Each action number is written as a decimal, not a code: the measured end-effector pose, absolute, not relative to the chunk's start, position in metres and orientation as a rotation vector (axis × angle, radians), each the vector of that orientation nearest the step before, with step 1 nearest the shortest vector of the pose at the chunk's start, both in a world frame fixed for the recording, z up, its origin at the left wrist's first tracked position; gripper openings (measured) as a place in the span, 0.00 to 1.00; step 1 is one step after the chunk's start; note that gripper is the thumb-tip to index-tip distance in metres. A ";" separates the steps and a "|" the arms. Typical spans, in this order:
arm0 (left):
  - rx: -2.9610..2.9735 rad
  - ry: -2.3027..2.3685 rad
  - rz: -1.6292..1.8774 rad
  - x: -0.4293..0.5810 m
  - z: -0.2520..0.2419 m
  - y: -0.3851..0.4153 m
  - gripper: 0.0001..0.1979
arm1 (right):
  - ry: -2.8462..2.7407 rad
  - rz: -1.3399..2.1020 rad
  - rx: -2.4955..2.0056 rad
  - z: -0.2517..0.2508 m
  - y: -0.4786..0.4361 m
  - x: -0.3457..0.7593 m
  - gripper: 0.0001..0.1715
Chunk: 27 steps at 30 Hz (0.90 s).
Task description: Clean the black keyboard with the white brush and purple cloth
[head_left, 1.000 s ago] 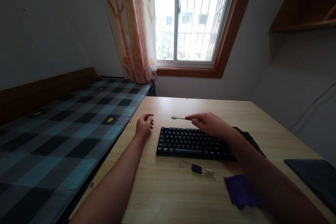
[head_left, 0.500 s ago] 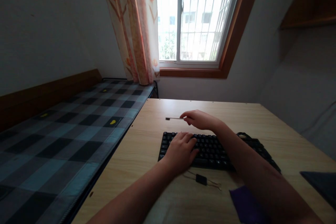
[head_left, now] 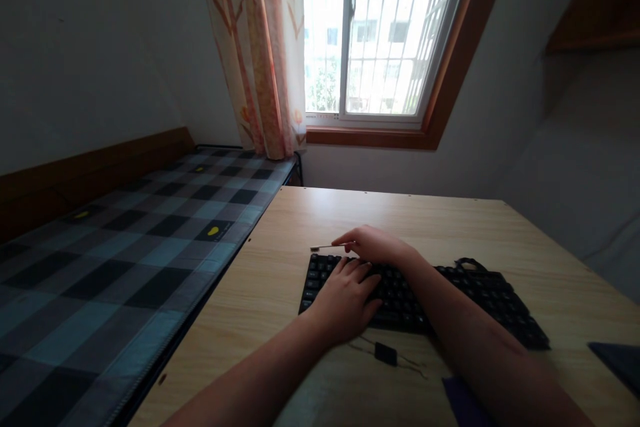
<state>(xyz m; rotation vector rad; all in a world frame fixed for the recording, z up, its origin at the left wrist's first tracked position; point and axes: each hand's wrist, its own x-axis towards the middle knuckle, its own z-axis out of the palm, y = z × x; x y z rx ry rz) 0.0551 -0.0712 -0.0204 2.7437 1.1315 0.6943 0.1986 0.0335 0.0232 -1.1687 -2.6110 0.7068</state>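
Note:
A black keyboard (head_left: 480,297) lies on the wooden desk (head_left: 420,220). My left hand (head_left: 347,297) rests flat on the keyboard's left end, fingers stretched over the keys. My right hand (head_left: 373,248) hovers just behind that end and pinches a thin stick-like tool (head_left: 325,247), whose small head points left above the keyboard's top-left corner. My right forearm crosses over the keyboard.
A small black wire keycap puller (head_left: 386,353) lies on the desk in front of the keyboard. A purple cloth (head_left: 463,403) sits at the lower right, a dark flat object (head_left: 617,357) at the right edge. A bed with a checked cover (head_left: 125,247) borders the desk's left side.
My left hand moved from the bare desk onto the keyboard's left end. My right hand carried the thin tool leftward and down toward the keyboard's top-left corner. The view shifted slightly.

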 end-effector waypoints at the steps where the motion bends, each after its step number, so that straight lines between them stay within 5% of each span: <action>1: 2.743 1.132 0.699 0.055 -0.020 -0.071 0.20 | -2.620 0.705 -1.171 0.023 0.033 0.198 0.26; 16: 2.746 1.139 0.729 0.056 -0.023 -0.070 0.20 | -2.728 0.771 -1.141 0.015 0.048 0.213 0.33; 27: 2.751 1.147 0.707 0.056 -0.022 -0.069 0.20 | -2.762 0.744 -1.267 0.030 0.048 0.230 0.28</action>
